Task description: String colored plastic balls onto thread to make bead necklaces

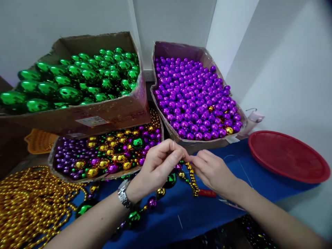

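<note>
Many gold strands point(28, 207) lie heaped at far left, spilling onto a blue table point(192, 219). Above the heap, shiny green beads point(88, 75) fill a carton point(124, 112) with a white label point(92, 121) on its front. An orange basket point(40, 141) shows below the carton, beside a shallow box point(88, 180) of loose purple, gold and green beads. In front of that box, a strand of large beads point(152, 202) in green, gold and purple crosses the table, passing partly behind the left forearm.

At center, the left hand point(160, 160), a metal watch point(123, 194) at its wrist, meets the right hand point(215, 171) fingertip to fingertip. Both hands are closed in a pinch at the upper end of a gold-bead string point(192, 174), which hangs just below them over the table; the exact grip is too small to tell. Near the string's lower end lies a red strip point(207, 193).

Behind the hands, a second carton point(178, 48) holds purple beads point(192, 93), a few gold ones among them. At far right, a round red tray point(285, 155) rests near the wall.
</note>
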`<state>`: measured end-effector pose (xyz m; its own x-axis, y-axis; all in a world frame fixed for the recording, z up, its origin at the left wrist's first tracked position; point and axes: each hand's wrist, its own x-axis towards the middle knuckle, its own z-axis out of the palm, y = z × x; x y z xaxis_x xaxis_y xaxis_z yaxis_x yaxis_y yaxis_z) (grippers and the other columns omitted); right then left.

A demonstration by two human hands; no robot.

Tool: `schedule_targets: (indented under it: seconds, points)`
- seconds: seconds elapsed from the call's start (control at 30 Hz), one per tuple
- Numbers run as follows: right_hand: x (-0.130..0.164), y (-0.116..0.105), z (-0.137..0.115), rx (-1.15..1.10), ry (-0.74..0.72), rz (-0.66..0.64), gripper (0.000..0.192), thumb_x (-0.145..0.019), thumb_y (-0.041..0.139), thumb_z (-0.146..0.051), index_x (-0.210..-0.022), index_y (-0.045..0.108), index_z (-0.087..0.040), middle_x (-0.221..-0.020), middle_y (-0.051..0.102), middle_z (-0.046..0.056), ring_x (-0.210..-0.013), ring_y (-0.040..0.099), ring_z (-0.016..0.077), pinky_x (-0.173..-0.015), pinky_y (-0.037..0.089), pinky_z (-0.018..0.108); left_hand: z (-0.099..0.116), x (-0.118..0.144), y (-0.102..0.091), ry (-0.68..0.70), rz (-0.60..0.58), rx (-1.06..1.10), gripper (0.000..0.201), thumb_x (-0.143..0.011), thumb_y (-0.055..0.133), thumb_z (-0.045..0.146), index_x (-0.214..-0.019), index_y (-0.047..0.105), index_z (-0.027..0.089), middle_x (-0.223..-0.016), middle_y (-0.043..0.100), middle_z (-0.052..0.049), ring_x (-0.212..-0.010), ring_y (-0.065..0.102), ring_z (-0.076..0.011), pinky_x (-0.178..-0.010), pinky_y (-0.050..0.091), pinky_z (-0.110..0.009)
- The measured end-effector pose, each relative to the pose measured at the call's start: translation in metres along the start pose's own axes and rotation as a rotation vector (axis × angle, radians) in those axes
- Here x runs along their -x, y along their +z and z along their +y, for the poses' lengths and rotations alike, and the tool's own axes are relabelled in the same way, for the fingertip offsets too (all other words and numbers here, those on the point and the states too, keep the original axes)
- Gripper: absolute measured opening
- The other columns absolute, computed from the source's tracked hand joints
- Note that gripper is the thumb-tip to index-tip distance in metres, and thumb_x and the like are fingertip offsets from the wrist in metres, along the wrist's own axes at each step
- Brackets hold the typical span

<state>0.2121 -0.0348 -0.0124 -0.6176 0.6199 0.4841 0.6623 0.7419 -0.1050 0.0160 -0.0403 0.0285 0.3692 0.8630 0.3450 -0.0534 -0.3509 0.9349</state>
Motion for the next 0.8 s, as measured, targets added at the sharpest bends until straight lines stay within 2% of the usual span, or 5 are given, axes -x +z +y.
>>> schedule_targets:
  seconds: [0.13, 0.33, 0.5, 0.67, 0.8]
  points:
    - [-0.022, -0.025, 0.008, 0.171, -0.168, 0.038, 0.034, -0.093, 0.041, -0.023, -0.062, 0.055, -0.017, -0.064, 0.044, 0.001, -0.064, 0.039, 0.0153, -0.06, 0.032, 0.028, 0.016, -0.015, -0.005, 0.002, -0.008, 0.134, 0.015, -0.09, 0.049, 0.021, -0.077, 0.054, 0.015, -0.075, 0.061, -0.004, -0.071, 0.056, -0.0138, -0.068, 0.043, -0.027]
    - [-0.062, -0.072, 0.01, 0.346, -0.45, 0.047, 0.034, -0.093, 0.039, -0.022, -0.061, 0.05, -0.019, -0.061, 0.038, 0.0, -0.061, 0.032, 0.0162, -0.057, 0.025, 0.031, 0.056, -0.022, -0.018, 0.027, -0.022, 0.228, 0.015, -0.088, 0.048, 0.013, -0.074, 0.051, 0.016, -0.068, 0.056, -0.001, -0.067, 0.054, -0.0136, -0.066, 0.042, -0.029]
    - [-0.057, -0.057, 0.011, 0.298, -0.511, -0.083, 0.028, -0.092, 0.04, -0.024, -0.066, 0.049, -0.02, -0.063, 0.041, 0.0, -0.061, 0.033, 0.0162, -0.057, 0.024, 0.032, 0.042, -0.006, -0.024, -0.058, -0.054, 0.084, 0.019, -0.089, 0.048, 0.02, -0.071, 0.05, 0.016, -0.067, 0.056, -0.002, -0.065, 0.053, -0.0137, -0.063, 0.042, -0.029]
    - [-0.037, -0.03, 0.02, 0.21, -0.433, -0.185, 0.027, -0.093, 0.04, -0.024, -0.069, 0.052, -0.018, -0.065, 0.046, 0.001, -0.065, 0.038, 0.0156, -0.059, 0.026, 0.031, 0.012, 0.006, -0.019, -0.063, -0.142, -0.255, 0.021, -0.093, 0.041, 0.025, -0.076, 0.05, 0.016, -0.07, 0.054, -0.002, -0.065, 0.05, -0.0131, -0.061, 0.041, -0.027]
    - [-0.019, -0.02, 0.006, -0.287, 0.051, -0.302, 0.029, -0.092, 0.04, -0.025, -0.067, 0.051, -0.016, -0.066, 0.048, 0.0, -0.063, 0.041, 0.0131, -0.06, 0.03, 0.028, -0.005, 0.007, -0.009, 0.188, -0.31, -0.625, 0.017, -0.091, 0.037, 0.018, -0.079, 0.049, 0.016, -0.071, 0.049, -0.003, -0.064, 0.043, -0.0133, -0.057, 0.037, -0.027]
